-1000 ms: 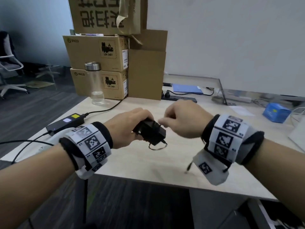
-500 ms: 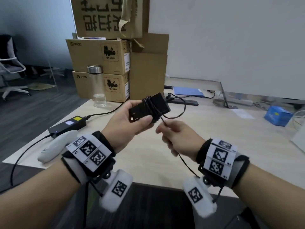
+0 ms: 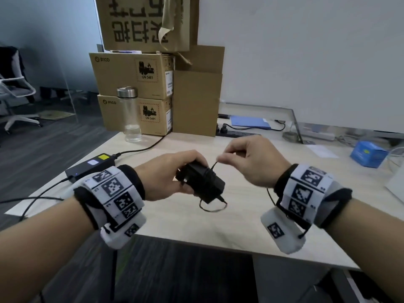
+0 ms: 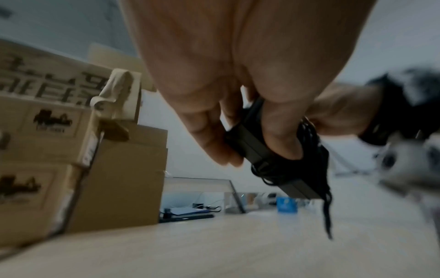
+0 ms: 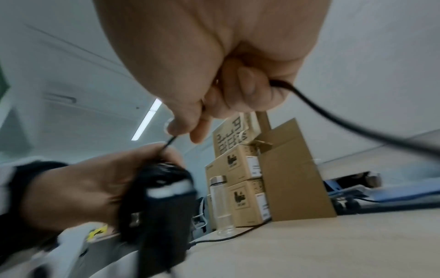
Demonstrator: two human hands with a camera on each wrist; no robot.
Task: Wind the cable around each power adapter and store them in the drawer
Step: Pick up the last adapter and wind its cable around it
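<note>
My left hand (image 3: 175, 173) grips a small black power adapter (image 3: 204, 186) just above the light wooden desk (image 3: 218, 226). Several turns of its thin black cable (image 3: 213, 168) wrap its middle, and a small loop hangs below its lower end. My right hand (image 3: 247, 158) pinches the cable between thumb and forefinger just right of the adapter. In the left wrist view the left hand (image 4: 238, 131) holds the adapter (image 4: 273, 159). The right wrist view shows the right hand (image 5: 190, 120) pinching the cable (image 5: 170, 141), whose free length (image 5: 333, 120) trails off to the right. No drawer is in view.
A second, larger black adapter (image 3: 89, 166) lies on the desk at left, its cord running toward a glass bottle (image 3: 130, 114). Stacked cardboard boxes (image 3: 135, 92) stand behind. A black power strip (image 3: 236, 133), a blue box (image 3: 369, 153) and a white wall sit farther back.
Both hands dropped from chest height back down over the desk. The adapter turned so its end points down and right, and the right hand rose above it with the cable.
</note>
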